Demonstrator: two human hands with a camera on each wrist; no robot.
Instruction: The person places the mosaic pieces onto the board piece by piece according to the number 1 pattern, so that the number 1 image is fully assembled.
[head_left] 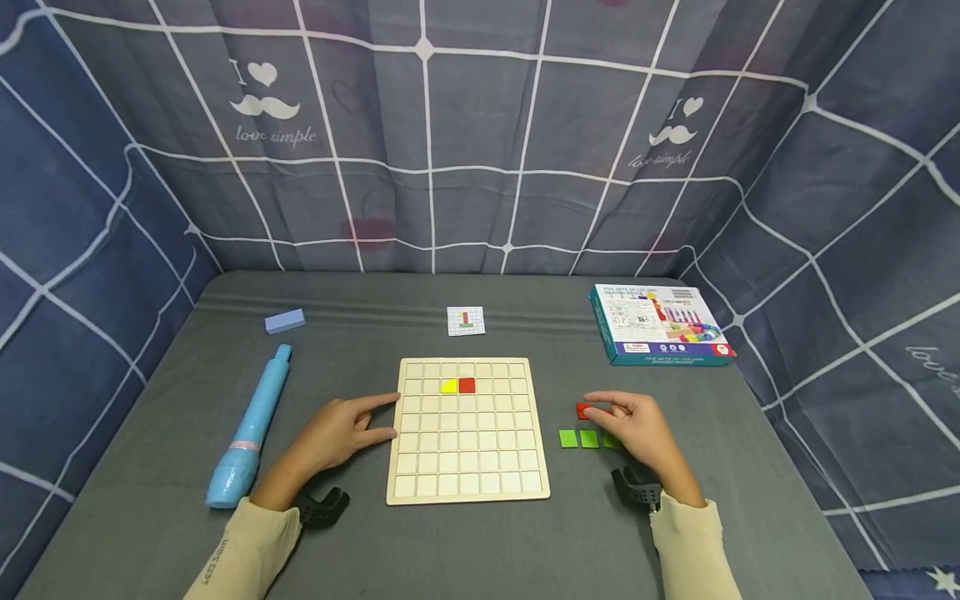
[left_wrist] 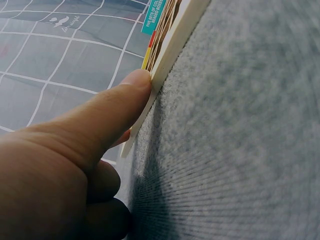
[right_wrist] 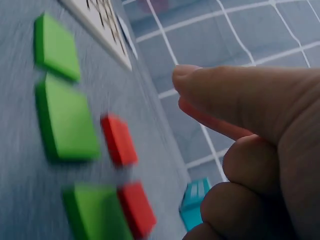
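Note:
A pale wooden grid board (head_left: 468, 442) lies mid-table, with a yellow tile (head_left: 449, 386) and a red tile (head_left: 467, 385) side by side in its second row from the back. My left hand (head_left: 337, 432) touches the board's left edge with extended thumb and index finger; its other fingers curl under. To the right of the board, my right hand (head_left: 633, 423) hovers over loose tiles, thumb and index extended with nothing visible between them. Beneath it are two red tiles (right_wrist: 120, 140) and a row of three green tiles (right_wrist: 70, 122), partly covered by the hand in the head view.
Behind the board lies a small gridded card (head_left: 466, 321) with a coloured pattern. A printed box (head_left: 663, 325) sits at the back right. On the left are a blue block (head_left: 285, 322) and a light-blue, bottle-shaped object (head_left: 251, 429). Grid-patterned curtains (head_left: 480, 125) surround the table.

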